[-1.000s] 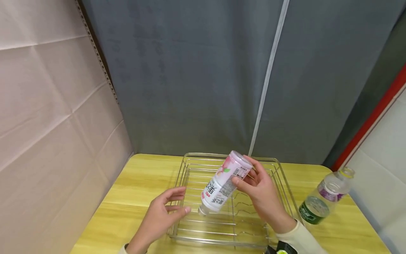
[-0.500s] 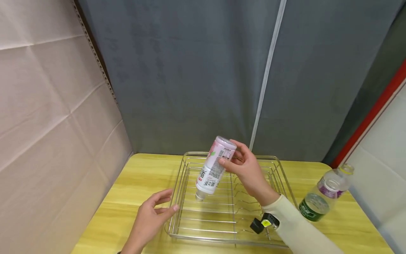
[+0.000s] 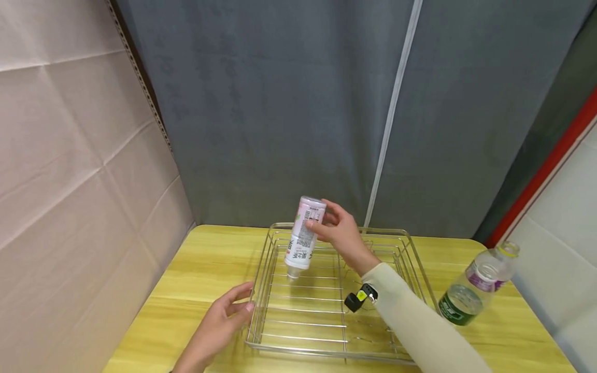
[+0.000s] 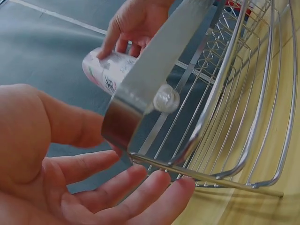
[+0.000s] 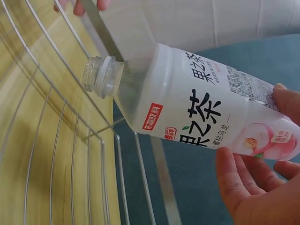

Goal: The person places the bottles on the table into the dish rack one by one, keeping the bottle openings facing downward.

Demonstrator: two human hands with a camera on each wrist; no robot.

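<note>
A plastic drink bottle with a white and pink label is held neck down over the wire rack. My right hand grips it near its base, thumb on one side and fingers on the other. In the right wrist view the bottle shows a peach picture and a capless threaded neck pointing at the wires. At the rack's left rim is my left hand, its fingers loosely bent and holding nothing. The left wrist view has those fingers right at the rack's metal rim.
A clear bottle with a green and purple label stands right of the rack on the yellow wooden table. Behind the table hangs a grey curtain; a pale cloth wall rises at the left.
My right hand has carried the drink bottle leftward and toward the back, turning it more upright with its neck down. The left hand has shifted slightly left and down to the rack's rim.
</note>
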